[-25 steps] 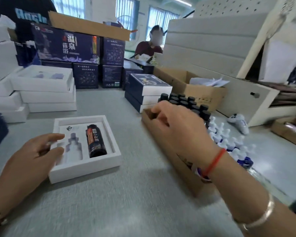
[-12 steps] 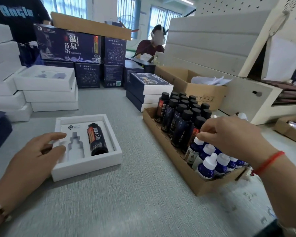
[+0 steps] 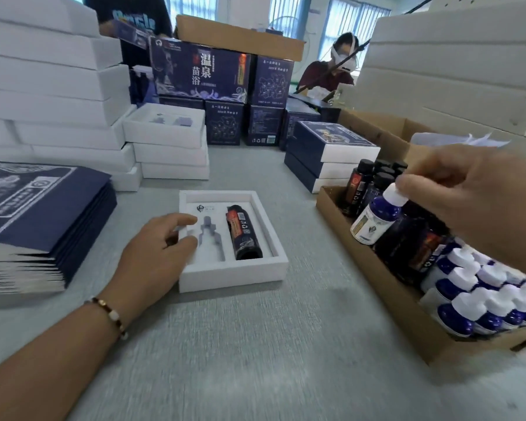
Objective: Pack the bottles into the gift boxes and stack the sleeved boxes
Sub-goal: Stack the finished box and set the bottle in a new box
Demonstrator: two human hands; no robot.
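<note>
Closest in, the left hand point(image 3: 158, 253) is planted on the left edge of the open white gift box point(image 3: 234, 275) just like half a second ago, fingers relaxed and spread over the foam, gripping nothing. The box sits on the grey table point(image 3: 255, 360) with the dark bottle point(image 3: 244, 235) lying in its right slot, and the dropper-shaped slot point(image 3: 208, 241) beside it has no bottle in it yet. What's different: the right hand point(image 3: 480, 202), which was down among the small bottles before, has come up and now pinches a blue bottle point(image 3: 377, 220) by its white cap, so the bottle hangs tilted in the air over the left end of the cardboard tray point(image 3: 386, 284). The rest of the white-capped blue bottles point(image 3: 480, 296) are packed at the near end of that tray, with the black-capped dark bottles point(image 3: 374, 183) standing at the far end. The view has also swung left, so a stack of dark blue sleeves point(image 3: 37, 214) now shows on the left. Further back, three sleeved boxes point(image 3: 325, 156) sit stacked beyond the tray, white open boxes point(image 3: 170, 144) are piled to the left of them, and big printed blue cartons point(image 3: 207, 74) stand at the far end, with two people behind.
</note>
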